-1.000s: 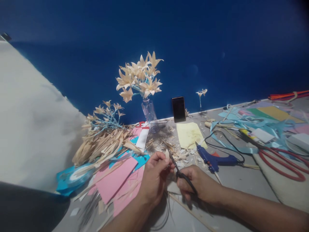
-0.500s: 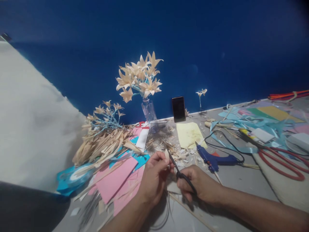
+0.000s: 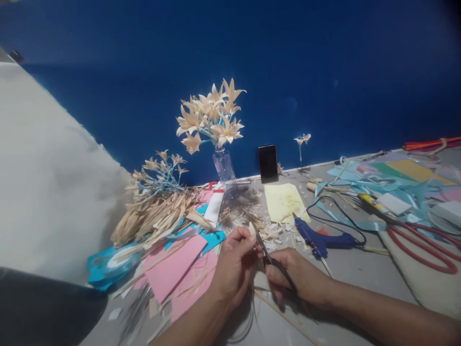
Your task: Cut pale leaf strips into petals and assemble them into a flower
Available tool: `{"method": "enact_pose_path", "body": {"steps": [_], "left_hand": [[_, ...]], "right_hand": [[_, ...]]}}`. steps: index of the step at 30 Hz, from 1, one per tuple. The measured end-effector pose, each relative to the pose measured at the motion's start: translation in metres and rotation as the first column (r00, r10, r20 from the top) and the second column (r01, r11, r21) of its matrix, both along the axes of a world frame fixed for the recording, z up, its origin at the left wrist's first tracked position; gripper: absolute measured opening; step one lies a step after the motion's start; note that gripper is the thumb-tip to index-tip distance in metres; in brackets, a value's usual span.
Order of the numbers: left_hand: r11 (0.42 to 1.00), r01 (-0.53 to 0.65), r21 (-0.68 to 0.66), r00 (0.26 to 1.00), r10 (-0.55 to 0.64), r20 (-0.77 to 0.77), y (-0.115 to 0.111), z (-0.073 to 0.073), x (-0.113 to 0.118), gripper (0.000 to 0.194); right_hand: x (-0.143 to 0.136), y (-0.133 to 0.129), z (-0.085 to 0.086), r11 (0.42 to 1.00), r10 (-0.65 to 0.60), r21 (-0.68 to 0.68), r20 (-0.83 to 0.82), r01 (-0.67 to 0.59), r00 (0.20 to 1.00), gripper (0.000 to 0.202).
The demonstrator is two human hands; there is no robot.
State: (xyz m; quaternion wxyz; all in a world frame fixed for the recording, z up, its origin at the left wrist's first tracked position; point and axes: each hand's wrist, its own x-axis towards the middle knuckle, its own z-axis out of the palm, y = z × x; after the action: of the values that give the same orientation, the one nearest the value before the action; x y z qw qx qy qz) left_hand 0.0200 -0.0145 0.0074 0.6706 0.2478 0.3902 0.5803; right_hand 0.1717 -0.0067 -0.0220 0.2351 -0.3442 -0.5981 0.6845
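Note:
Pinched in the fingers of my left hand [image 3: 237,257] is a small pale piece of dried husk [image 3: 252,229], its pointed tip sticking up. My right hand [image 3: 293,271] grips black-handled scissors [image 3: 279,269], whose blades lie close along the right edge of the husk piece. Whether the blades touch it I cannot tell. Beyond my hands, husk scraps and trimmings [image 3: 243,214] litter the table. A bunch of cream husk flowers on light blue stems [image 3: 212,115] stands in a clear bottle [image 3: 224,166].
To the right lie a blue glue gun [image 3: 320,238], a yellow paper [image 3: 286,202] and larger red-handled scissors [image 3: 421,247]. Dried husks [image 3: 151,218], smaller flowers [image 3: 162,173] and pink paper [image 3: 176,264] lie left. A phone [image 3: 268,163] leans against the blue wall.
The whole view has shifted slightly, with things appearing a little further right and lower. Both hands keep their hold on the husk piece and the scissors.

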Motion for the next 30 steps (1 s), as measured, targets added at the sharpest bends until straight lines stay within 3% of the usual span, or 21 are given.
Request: {"method": "enact_pose_path", "body": {"steps": [11, 18, 30], "left_hand": [[1.0, 0.023, 0.011, 1.0, -0.023, -0.01, 0.0, -0.002, -0.002, 0.024], [0.999, 0.022, 0.025, 1.0, -0.022, -0.011, 0.001, -0.002, -0.002, 0.024], [0.998, 0.044, 0.035, 0.999, -0.043, -0.024, 0.0, -0.002, -0.004, 0.019]], "right_hand": [[-0.001, 0.0, -0.012, 0.997, -0.018, -0.077, -0.019, 0.017, 1.0, 0.039], [-0.001, 0.0, -0.005, 1.0, -0.029, 0.012, -0.007, 0.029, 1.0, 0.036], [-0.001, -0.003, -0.004, 0.997, -0.051, -0.057, -0.005, 0.051, 0.999, 0.034]]}}
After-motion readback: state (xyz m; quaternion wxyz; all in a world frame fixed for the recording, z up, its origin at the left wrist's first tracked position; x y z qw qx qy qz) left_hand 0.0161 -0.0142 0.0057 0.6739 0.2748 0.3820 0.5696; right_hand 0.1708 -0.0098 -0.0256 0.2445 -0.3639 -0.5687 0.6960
